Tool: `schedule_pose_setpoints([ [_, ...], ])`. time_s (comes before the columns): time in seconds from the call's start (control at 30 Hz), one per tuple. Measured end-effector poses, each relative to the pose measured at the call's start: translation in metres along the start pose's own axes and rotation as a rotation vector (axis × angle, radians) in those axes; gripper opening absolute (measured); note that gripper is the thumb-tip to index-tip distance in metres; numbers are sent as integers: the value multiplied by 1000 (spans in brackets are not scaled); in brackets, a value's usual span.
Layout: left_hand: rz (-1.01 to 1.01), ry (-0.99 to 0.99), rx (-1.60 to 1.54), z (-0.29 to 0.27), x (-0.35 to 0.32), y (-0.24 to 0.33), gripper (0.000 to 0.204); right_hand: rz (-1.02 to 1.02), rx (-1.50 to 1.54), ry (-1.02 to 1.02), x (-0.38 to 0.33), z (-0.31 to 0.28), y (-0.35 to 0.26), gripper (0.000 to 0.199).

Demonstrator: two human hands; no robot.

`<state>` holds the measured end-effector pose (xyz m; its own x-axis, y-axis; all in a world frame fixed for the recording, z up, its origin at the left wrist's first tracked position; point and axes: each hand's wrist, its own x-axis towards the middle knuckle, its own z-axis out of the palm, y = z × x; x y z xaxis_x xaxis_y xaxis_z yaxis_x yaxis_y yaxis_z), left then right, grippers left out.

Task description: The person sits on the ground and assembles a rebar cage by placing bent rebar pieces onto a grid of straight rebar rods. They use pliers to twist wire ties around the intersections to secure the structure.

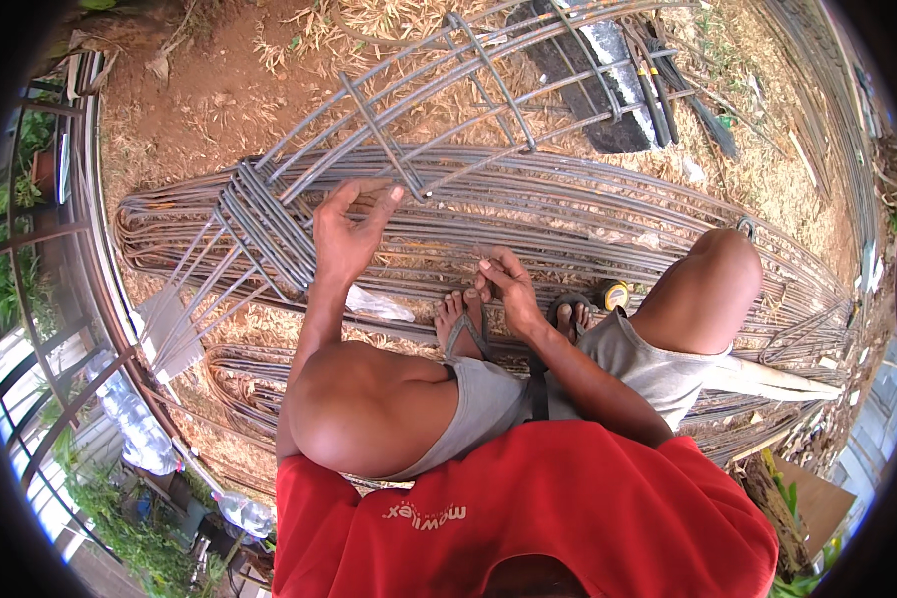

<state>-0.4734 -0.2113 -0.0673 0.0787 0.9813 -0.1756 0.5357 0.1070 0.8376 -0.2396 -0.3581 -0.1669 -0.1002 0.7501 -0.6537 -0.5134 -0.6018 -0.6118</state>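
Note:
Long steel bars with square stirrups form a rebar cage (483, 62) that runs from the left middle up to the far right. Beside the near corner of one stirrup (377, 130) is my left hand (352, 234), thumb and fingertips brought together. Whatever they pinch is too small to make out. My right hand (509, 289) is lower and to the right, above my feet, its fingers closed in a pinch; any thin thing in them cannot be made out. A pack of stacked stirrups (266, 227) surrounds the cage bars left of my left hand.
Bundles of bent steel rods (608, 189) spread beneath the cage and around my feet. A yellow tape measure (615, 295) lies by my right foot, a clear plastic bag (379, 305) near my left. Long-handled pincers (652, 95) rest on a dark sheet (558, 75). Bar fencing (45, 237) stands left.

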Motion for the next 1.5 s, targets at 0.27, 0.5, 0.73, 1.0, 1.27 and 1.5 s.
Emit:
schedule_pose_setpoints([
  [0.27,-37,-59,-256,40,8,-32,34,43,-50,-24,35,6,-14,28],
  [0.5,-119,-96,-405,36,12,-33,27,29,-51,101,13,6,7,28],
  [0.73,-103,-72,-408,38,10,-32,24,38,78,145,5,9,18,23],
  [1.0,-120,-57,-338,39,9,-29,26,30,-19,92,11,10,11,25],
  [1.27,-84,-46,-346,39,9,-32,33,140,-44,31,12,10,14,25],
  [1.5,-82,-35,-352,41,9,-33,34,-3,-76,5,17,16,17,28],
])
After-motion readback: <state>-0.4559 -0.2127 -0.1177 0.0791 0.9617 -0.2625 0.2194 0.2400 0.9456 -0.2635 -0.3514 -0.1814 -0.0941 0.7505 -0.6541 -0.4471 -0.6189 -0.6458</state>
